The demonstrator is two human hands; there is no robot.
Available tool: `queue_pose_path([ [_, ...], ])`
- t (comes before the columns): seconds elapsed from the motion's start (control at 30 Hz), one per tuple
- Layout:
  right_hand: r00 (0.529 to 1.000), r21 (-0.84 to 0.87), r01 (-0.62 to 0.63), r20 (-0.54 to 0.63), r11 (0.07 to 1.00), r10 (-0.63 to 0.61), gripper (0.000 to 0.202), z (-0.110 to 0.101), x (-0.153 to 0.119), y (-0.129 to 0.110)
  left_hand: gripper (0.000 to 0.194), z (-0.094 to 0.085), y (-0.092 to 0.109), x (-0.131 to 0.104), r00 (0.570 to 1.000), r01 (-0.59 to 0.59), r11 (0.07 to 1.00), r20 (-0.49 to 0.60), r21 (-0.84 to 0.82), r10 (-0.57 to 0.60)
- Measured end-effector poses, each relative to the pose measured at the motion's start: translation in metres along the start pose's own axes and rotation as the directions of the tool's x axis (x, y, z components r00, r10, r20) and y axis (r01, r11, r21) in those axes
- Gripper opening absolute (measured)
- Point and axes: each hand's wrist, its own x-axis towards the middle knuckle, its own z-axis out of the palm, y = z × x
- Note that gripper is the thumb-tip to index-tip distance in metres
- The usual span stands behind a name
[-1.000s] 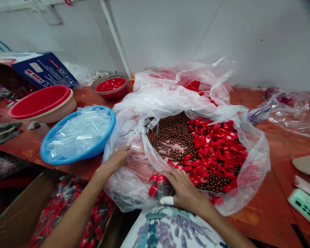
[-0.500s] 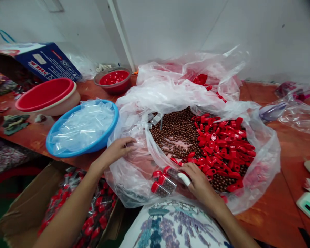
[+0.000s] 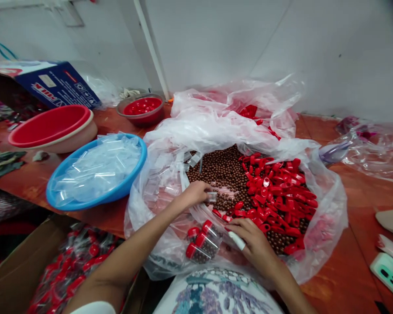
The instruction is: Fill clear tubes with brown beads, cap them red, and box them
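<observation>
My left hand (image 3: pixel 198 194) is closed on a small clear container (image 3: pixel 211 197) over the brown beads (image 3: pixel 221 168) in the open plastic bag (image 3: pixel 330 187). To the right of the beads lies a heap of red caps (image 3: pixel 278 187). My right hand (image 3: pixel 247 235), with a white wrap on one finger, rests at the bag's near edge beside the caps; its fingers are bent, and whatever they hold is hidden. Several filled containers with red caps (image 3: pixel 201 244) lie on the plastic left of it. Empty clear containers (image 3: pixel 163 174) lie on the bag's left side.
A blue basin (image 3: pixel 140 168) of clear containers stands left, with red and cream basins (image 3: pixel 52 126) behind. A bowl of red pieces (image 3: pixel 142 109) is farther back. Below left, a cardboard box (image 3: pixel 16 266) holds capped containers. A phone (image 3: pixel 389 272) lies at right.
My left hand has moved right from the bag's left side to the beads and now holds a clear container. My right hand has stayed near the same spot by the caps.
</observation>
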Motion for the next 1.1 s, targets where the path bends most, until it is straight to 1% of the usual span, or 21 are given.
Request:
queue_pose_path([
  [0.1,0.995,-0.023,-0.024,-0.096,0.999,0.021,0.041,-0.008,-0.005,0.015,0.022,0.006,0.006,0.011,0.999,-0.024,0.999,0.020,-0.040,0.025],
  [0.2,0.987,-0.054,-0.061,-0.150,0.997,0.052,0.043,-0.015,-0.007,0.025,0.021,0.014,0.014,0.022,0.999,-0.047,0.996,0.024,-0.077,0.049],
  [0.4,0.969,-0.099,-0.108,-0.232,0.989,0.082,0.045,-0.022,-0.003,0.033,0.017,0.031,0.026,0.040,0.997,-0.074,0.978,0.011,-0.193,0.077],
  [0.53,0.957,-0.145,-0.148,-0.270,0.978,0.105,0.050,-0.022,0.002,0.037,0.019,0.048,0.032,0.051,0.993,-0.098,0.940,0.030,-0.327,0.114],
  [0.6,0.948,-0.150,-0.177,-0.293,0.973,0.127,0.045,-0.022,0.004,0.037,0.021,0.056,0.034,0.057,0.990,-0.100,0.911,0.047,-0.401,0.129],
  [0.73,0.902,-0.085,-0.257,-0.379,0.963,0.207,0.029,-0.024,0.002,0.037,0.024,0.063,0.033,0.063,0.988,-0.085,0.826,0.064,-0.557,0.144],
  [0.83,0.881,-0.037,-0.266,-0.415,0.963,0.227,0.027,-0.025,-0.002,0.037,0.025,0.063,0.030,0.060,0.986,-0.046,0.731,0.084,-0.681,0.141],
  [1.0,0.886,-0.025,-0.254,-0.408,0.967,0.222,0.031,-0.024,-0.004,0.037,0.034,0.060,0.025,0.048,0.986,0.030,0.552,0.115,-0.833,0.120],
  [1.1,0.897,-0.045,-0.239,-0.393,0.970,0.203,0.035,-0.023,-0.003,0.037,0.044,0.057,0.025,0.039,0.985,0.068,0.475,0.136,-0.877,0.110],
])
